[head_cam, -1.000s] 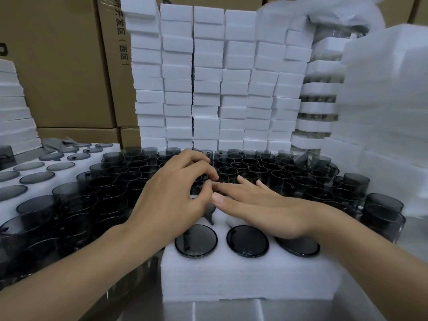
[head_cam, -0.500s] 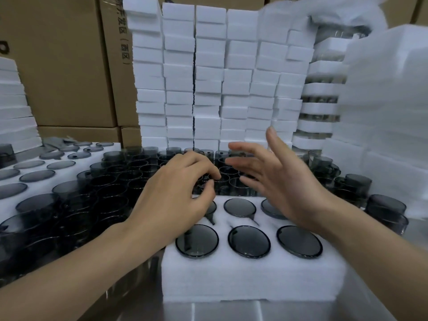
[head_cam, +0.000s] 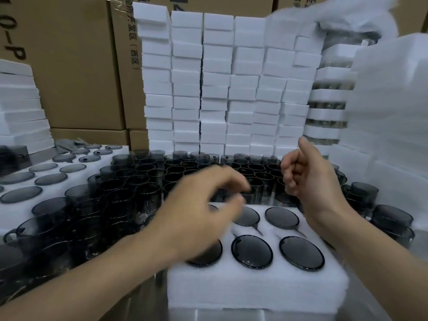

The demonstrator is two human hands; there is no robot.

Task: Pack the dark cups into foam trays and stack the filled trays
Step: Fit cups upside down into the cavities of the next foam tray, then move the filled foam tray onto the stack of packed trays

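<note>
Right hand [head_cam: 308, 179] is being lifted off the tray [head_cam: 254, 290], curled, empty; blurred left hand [head_cam: 203, 205] is being swung over its far-left corner, grip unclear; cups [head_cam: 252, 251] seated, stacking likely next.

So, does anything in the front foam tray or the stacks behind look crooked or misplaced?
The foam tray looks fine: its visible dark cups sit level in their holes. Behind, the top blocks of the leftmost white foam column jut leftward past the blocks below.
</note>
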